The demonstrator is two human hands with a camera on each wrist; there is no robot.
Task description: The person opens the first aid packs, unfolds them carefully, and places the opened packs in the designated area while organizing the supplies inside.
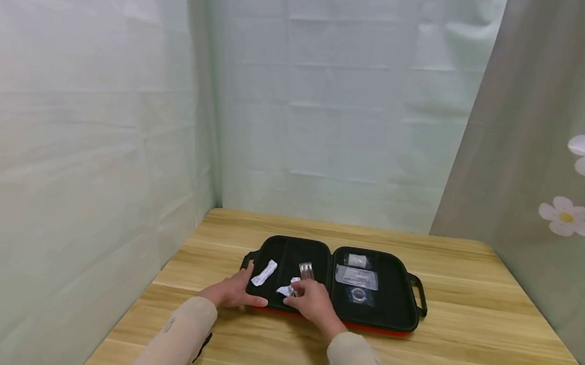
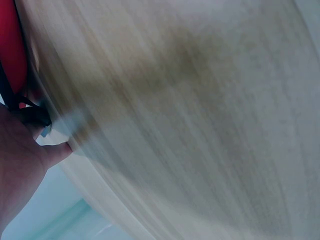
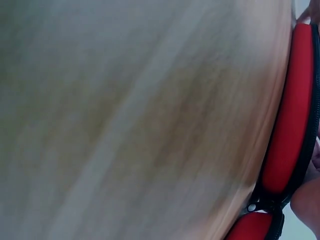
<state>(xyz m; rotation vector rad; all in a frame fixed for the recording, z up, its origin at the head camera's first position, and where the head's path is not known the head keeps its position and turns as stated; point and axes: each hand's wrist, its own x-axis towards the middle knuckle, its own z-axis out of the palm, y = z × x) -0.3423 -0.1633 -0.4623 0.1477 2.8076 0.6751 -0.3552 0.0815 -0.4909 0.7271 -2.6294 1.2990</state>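
Note:
A zip case [image 1: 389, 297], black inside and red outside, lies unfolded on the table. My left hand [image 1: 233, 290] rests on its left front corner, thumb along the front edge and fingers spread by the side. Over the left half, my right hand [image 1: 315, 303] pinches a small white crumpled piece [image 1: 284, 291] between thumb and finger. Just beyond those fingers shows a shiny silver piece with stripes [image 1: 306, 270]; its lower part is hidden and its kind is unclear. Another white crumpled strip [image 1: 264, 273] lies in the left half, near my left thumb.
In the case's right half lie a white item in clear wrap [image 1: 356, 260], a flat clear packet [image 1: 357, 277] and a packet with a pale ring [image 1: 358, 296]. A black carry handle [image 1: 421, 295] sticks out rightward. Pale curtains [image 1: 351, 123] hang behind the wooden table [image 1: 474, 323].

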